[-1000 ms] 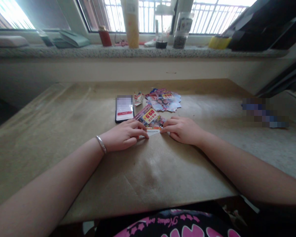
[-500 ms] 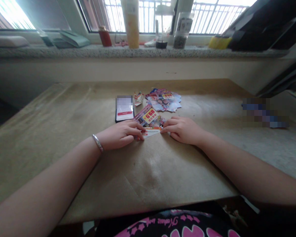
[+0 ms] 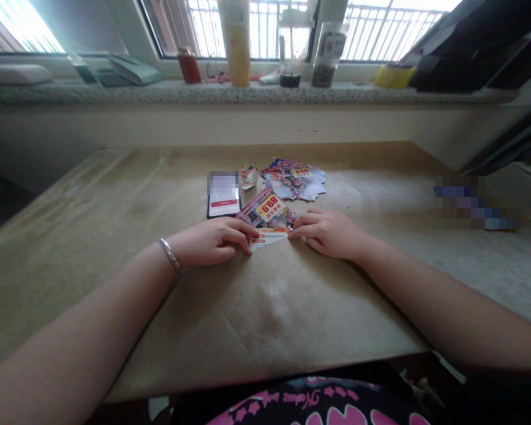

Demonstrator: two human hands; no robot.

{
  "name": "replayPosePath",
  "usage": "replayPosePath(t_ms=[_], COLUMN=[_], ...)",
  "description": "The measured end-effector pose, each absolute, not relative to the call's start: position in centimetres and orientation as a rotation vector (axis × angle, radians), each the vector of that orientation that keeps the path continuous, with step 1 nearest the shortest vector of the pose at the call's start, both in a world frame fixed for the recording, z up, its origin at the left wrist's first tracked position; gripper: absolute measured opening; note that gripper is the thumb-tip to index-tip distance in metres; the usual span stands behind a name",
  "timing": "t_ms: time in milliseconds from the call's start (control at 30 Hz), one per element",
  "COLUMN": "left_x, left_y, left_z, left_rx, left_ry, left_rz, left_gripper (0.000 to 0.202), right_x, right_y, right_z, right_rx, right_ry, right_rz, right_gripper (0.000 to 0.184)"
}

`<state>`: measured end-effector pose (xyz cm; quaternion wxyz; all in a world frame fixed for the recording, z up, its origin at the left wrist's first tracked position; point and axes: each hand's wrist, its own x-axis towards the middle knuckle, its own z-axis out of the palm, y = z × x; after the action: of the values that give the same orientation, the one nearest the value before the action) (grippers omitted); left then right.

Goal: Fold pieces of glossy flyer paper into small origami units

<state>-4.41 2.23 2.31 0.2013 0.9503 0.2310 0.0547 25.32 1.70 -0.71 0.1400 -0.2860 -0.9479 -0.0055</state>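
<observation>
A colourful printed flyer (image 3: 269, 208) with large red price digits lies on the table between my hands. Its near edge shows a white strip (image 3: 272, 236) with red and orange print, which looks like a folded-over part. My left hand (image 3: 215, 241), with a silver bangle on the wrist, has its fingertips on the strip's left end. At the right end, the thumb and fingers of my right hand (image 3: 330, 233) pinch the flyer. The fingers hide both ends of the strip.
A phone (image 3: 223, 195) lies at the left, near a crumpled paper scrap (image 3: 249, 177). Behind the flyer is a fanned pile of similar flyers (image 3: 294, 179). A blurred-out item (image 3: 475, 203) rests far right. Bottles and jars line the stone windowsill (image 3: 256, 94).
My left hand has slid a little to the left along the strip, uncovering more of its left end. My right hand has stayed in place.
</observation>
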Motion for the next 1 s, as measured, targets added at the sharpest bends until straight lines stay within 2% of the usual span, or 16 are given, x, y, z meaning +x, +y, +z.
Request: replayPosePath(t_ms=[1000], left_x=[-5.3], left_y=[2.7], left_z=[2.0], left_rx=[2.645], left_ry=[0.659], left_rz=[0.129], left_gripper=[0.032], right_x=[28.5], right_y=[3.1], right_z=[-0.4], right_rx=[-0.995], right_ry=[-2.681], right_rz=[0.05], right_gripper=[0.032])
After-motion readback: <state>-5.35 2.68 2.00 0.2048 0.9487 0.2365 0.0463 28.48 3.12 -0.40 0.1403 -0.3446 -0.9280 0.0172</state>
